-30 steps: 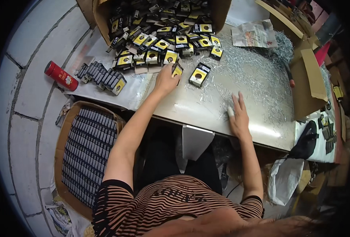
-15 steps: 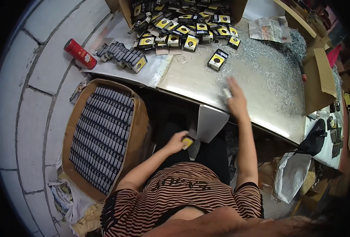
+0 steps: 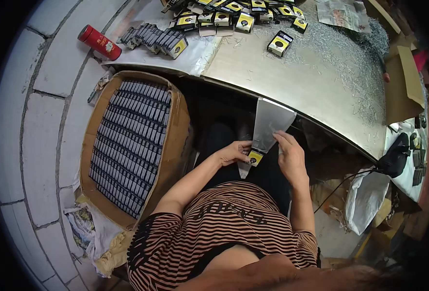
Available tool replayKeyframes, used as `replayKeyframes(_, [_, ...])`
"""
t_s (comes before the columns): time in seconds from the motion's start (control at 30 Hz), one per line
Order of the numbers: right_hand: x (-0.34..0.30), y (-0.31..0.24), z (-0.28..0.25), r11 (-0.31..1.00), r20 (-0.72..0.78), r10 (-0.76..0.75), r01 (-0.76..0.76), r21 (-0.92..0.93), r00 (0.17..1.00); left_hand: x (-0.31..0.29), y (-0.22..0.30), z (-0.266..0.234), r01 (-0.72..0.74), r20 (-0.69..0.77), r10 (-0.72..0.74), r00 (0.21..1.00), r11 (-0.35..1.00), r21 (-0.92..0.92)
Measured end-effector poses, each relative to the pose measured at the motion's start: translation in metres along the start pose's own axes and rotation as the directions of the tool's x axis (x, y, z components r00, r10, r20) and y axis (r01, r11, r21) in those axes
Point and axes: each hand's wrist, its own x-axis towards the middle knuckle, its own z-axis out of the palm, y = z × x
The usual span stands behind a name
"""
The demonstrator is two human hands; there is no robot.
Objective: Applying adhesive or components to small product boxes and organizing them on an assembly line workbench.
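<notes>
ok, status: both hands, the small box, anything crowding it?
Left hand gripping small yellow-and-black box. Right hand by grey panel, grip unclear. Panel crowds box; exact contact unclear.

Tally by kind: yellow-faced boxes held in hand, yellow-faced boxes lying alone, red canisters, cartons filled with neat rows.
Held yellow-faced box, in the left hand: 1
Lone yellow-faced box, on the tabletop: 1
Red canister: 1
Row-filled carton: 1
Total: 4

Dark letters [image 3: 233, 211] cross the striped shirt [image 3: 195, 235], light characters [image 3: 109, 47] the red canister [image 3: 98, 41]
</notes>
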Motion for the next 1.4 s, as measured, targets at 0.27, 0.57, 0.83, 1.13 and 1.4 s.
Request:
replayKeyframes(0.27, [-0.037,0.009,0.071,0.965,0.353,0.141,-0.208,0.159,0.925,0.006,-0.042,-0.005,0.056,-0.139,-0.010,0.990,0.940,0.337])
replayKeyframes(0.57, [-0.029,-0.012,0.027,0.137,0.386,0.147,-0.405,0.904,0.911,-0.064,0.033,0.092,-0.538,0.232,0.755,0.613,0.185,0.822])
replayKeyframes(0.83, [-0.017,-0.029,0.045,-0.042,0.272,0.240,-0.269,0.962,0.932,-0.057,0.040,0.087,-0.435,0.314,0.796,0.518,-0.071,0.898])
replayKeyframes(1.13, [-0.011,-0.004,0.051,0.199,0.193,0.441,-0.305,0.931,0.877,-0.035,0.039,0.093,-0.383,-0.006,0.710,0.704,0.387,0.839])
replayKeyframes(1.4, [0.000,-0.013,0.030,0.646,0.122,0.237,-0.250,0.722,0.964,-0.032,0.051,0.094,-0.434,-0.159,0.706,0.690,0.579,0.690])
